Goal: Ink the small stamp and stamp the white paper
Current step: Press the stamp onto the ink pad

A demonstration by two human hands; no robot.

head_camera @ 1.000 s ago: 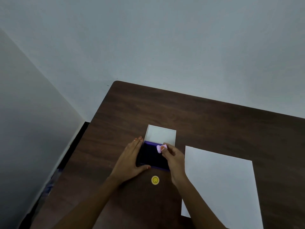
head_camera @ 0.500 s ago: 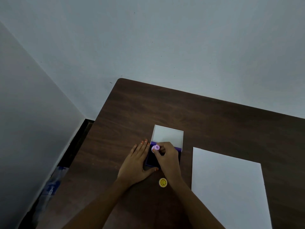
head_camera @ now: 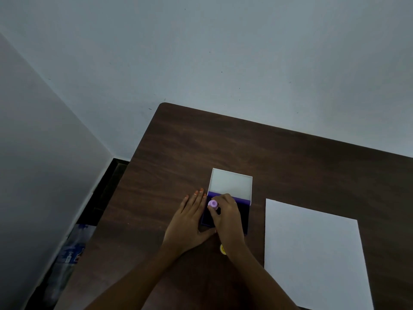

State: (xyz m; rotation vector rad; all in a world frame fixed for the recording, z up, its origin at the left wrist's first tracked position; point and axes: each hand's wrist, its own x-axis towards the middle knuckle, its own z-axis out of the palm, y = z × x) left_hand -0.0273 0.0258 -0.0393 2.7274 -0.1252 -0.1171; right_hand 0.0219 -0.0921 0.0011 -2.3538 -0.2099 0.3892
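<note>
Your right hand has its fingers pinched on the small pink round-topped stamp over the dark purple ink pad, left hand flat bracing it, white paper sheet lying rightward.

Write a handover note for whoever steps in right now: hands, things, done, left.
Left hand: open, flat on the table, against the left edge of the ink pad to steady it.
Right hand: pinching the small pink stamp over the dark pad; contact with the ink cannot be confirmed.
The pad's white lid lies open behind it. A small yellow piece sits by the right wrist.
White paper: right of the pad, no mark visible.
Done: pad opened, stamp picked up. Left: finish inking, then stamp the paper.
</note>
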